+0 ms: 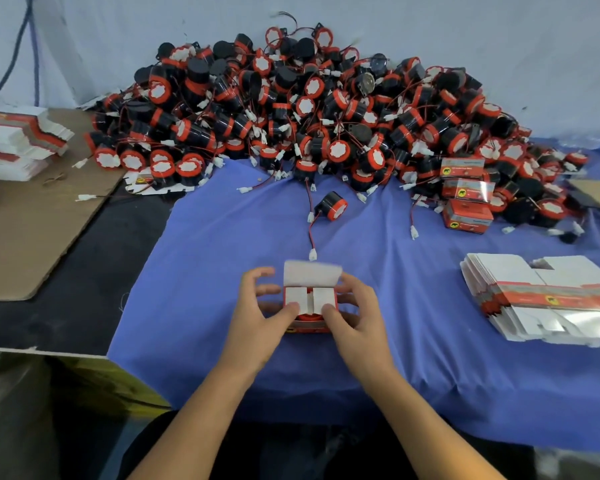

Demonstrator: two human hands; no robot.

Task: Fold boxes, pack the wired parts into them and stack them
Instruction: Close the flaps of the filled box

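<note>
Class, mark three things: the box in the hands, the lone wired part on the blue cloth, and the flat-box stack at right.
box (297, 296): head view, left inner flap.
lone wired part (327, 203): head view, black body.
flat-box stack (534, 296): head view, red band.

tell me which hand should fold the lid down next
Likely left: the left hand has a finger raised free beside the upright lid, while the right hand grips the box.
</note>
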